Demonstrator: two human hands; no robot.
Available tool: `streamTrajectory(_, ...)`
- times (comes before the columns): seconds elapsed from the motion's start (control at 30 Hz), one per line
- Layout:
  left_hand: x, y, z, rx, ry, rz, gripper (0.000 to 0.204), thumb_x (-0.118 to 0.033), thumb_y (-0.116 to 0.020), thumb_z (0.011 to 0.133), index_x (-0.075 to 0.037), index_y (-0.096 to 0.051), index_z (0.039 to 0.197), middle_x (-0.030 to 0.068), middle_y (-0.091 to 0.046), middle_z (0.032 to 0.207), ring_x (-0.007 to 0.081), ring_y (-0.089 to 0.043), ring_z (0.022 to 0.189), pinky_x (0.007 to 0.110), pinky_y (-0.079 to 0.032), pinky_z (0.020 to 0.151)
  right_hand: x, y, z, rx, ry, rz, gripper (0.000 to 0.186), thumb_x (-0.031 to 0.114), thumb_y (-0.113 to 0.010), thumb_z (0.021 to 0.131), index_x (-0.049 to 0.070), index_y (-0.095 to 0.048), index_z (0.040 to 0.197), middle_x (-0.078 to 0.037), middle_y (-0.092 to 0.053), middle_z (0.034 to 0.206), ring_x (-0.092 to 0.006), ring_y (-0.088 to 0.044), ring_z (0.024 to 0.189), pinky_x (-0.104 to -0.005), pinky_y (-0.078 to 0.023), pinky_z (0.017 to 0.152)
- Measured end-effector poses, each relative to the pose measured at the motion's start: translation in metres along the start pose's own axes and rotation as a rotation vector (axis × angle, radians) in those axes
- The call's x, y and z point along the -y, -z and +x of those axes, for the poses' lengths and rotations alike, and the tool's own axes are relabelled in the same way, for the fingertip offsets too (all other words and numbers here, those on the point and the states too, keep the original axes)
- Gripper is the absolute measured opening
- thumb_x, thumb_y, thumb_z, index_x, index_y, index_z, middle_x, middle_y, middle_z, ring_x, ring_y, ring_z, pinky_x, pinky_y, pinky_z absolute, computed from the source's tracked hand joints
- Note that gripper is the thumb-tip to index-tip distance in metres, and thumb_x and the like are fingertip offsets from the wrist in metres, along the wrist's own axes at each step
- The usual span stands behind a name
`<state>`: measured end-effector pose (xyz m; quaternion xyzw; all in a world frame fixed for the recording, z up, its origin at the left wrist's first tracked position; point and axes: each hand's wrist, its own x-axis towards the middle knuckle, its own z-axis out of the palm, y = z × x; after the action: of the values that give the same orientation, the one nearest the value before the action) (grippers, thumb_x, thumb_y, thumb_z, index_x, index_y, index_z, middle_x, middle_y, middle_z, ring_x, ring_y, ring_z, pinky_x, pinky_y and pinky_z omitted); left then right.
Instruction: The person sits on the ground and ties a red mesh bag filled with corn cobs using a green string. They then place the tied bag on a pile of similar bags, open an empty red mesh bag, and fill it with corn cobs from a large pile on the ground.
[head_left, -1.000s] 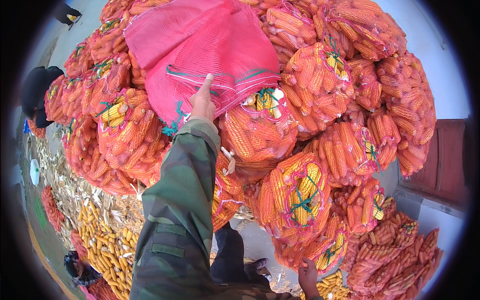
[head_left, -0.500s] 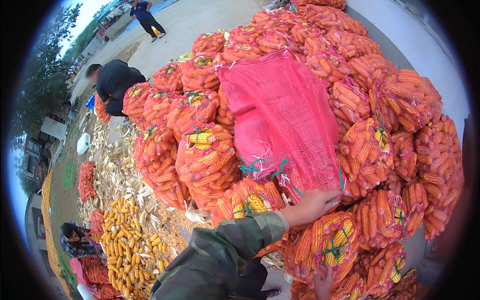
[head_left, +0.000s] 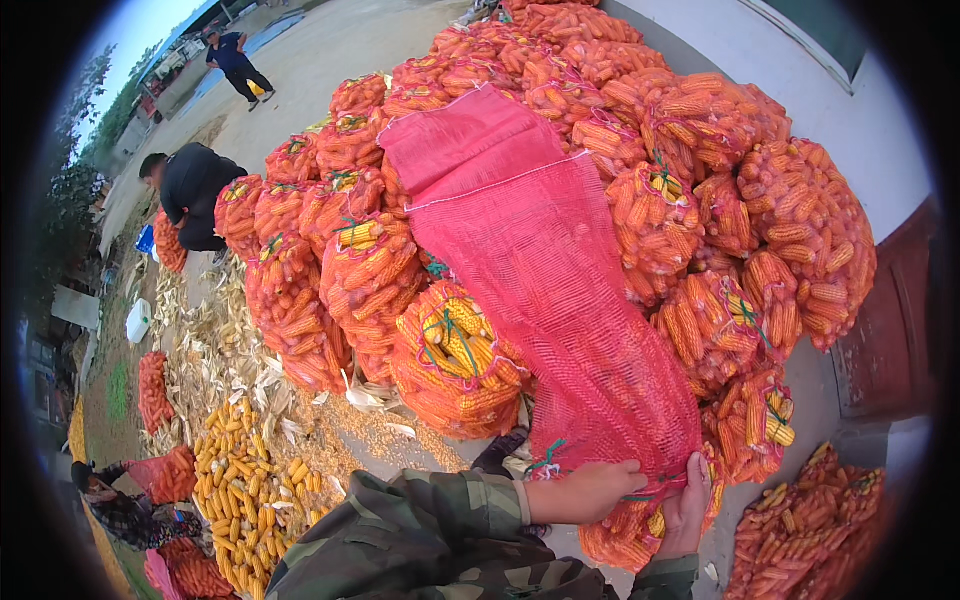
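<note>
Pinching limp mesh sack (head_left: 540,270), curled fingers (head_left: 628,477)

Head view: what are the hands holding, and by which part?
A pinkish-red mesh sack, by its near edge: left hand and right hand close together, toward its right corner.

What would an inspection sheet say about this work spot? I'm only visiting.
Surface: pale ground, partly covered.
Job's things: pink mesh sack, draped over orange mesh sacks filled with corn ears.
Clutter: dry husks and loose kernels, beside a heap of yellow corn ears.
Hands: left hand pinches the pink sack's near edge; right hand touches that edge.
Cables: nothing seen.
Surroundings: white wall and dull red door at right; at left, a standing person, a bending person and a third lower down.
</note>
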<state>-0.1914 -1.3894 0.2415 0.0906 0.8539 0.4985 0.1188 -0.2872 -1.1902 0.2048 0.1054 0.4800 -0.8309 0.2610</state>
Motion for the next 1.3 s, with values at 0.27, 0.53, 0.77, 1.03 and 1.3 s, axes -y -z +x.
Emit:
streamTrajectory(0.27, -0.046, -0.095, -0.051, -0.099, 0.128, 0.238, 0.028, -0.008, -0.065, 0.076, -0.009, -0.065, 0.104, 0.0115, -0.065, 0.099, 0.0325, -0.058, 0.098, 0.044, -0.047, 0.085, -0.002, 0.174, -0.172, -0.382, 0.092, 0.030, 0.021, 0.024, -0.055, 0.099, 0.006, -0.060, 0.108, -0.004, -0.065, 0.106, -0.0164, -0.064, 0.094, -0.0365, -0.056, 0.080)
streamTrajectory(0.53, -0.125, -0.130, -0.012, 0.041, 0.066, -0.309, 0.029, -0.007, -0.070, 0.077, -0.005, -0.063, 0.106, 0.0128, -0.066, 0.100, 0.0271, -0.065, 0.091, 0.035, -0.050, 0.079, -0.005, 0.243, -0.257, -0.739, 0.299, -0.104, 0.027, 0.025, -0.059, 0.097, 0.002, -0.068, 0.107, -0.005, -0.068, 0.102, -0.0124, -0.062, 0.090, -0.0284, -0.048, 0.085)
streamTrajectory(0.77, -0.120, -0.097, 0.028, 0.125, -0.068, 0.516, 0.026, 0.002, -0.067, 0.070, -0.010, -0.065, 0.093, 0.0090, -0.062, 0.082, 0.0297, -0.064, 0.076, 0.041, -0.050, 0.064, 0.002, 0.264, -0.283, -0.979, 0.415, -0.213, 0.023, 0.023, -0.060, 0.097, 0.003, -0.070, 0.101, -0.003, -0.068, 0.094, -0.0102, -0.061, 0.083, -0.0246, -0.048, 0.077)
streamTrajectory(1.03, -0.019, 0.009, 0.073, 0.126, 0.469, 0.276, 0.027, -0.004, -0.051, 0.085, -0.003, -0.060, 0.111, 0.0104, -0.067, 0.100, 0.0240, -0.069, 0.081, 0.033, -0.055, 0.063, -0.039, 0.239, -0.291, -1.137, 0.545, 0.467, 0.018, 0.022, -0.056, 0.099, 0.005, -0.064, 0.099, -0.002, -0.068, 0.088, -0.0109, -0.063, 0.077, -0.0274, -0.051, 0.069)
streamTrajectory(1.3, -0.033, -0.015, 0.149, 0.267, 0.786, -0.917, 0.037, -0.026, -0.036, 0.102, -0.010, -0.051, 0.132, 0.0112, -0.062, 0.124, 0.0320, -0.064, 0.103, 0.060, -0.050, 0.089, -0.161, 0.134, -0.339, -0.551, 0.345, 0.525, 0.048, 0.025, -0.069, 0.090, 0.002, -0.051, 0.128, -0.005, -0.061, 0.117, -0.0119, -0.058, 0.103, -0.0287, -0.048, 0.090)
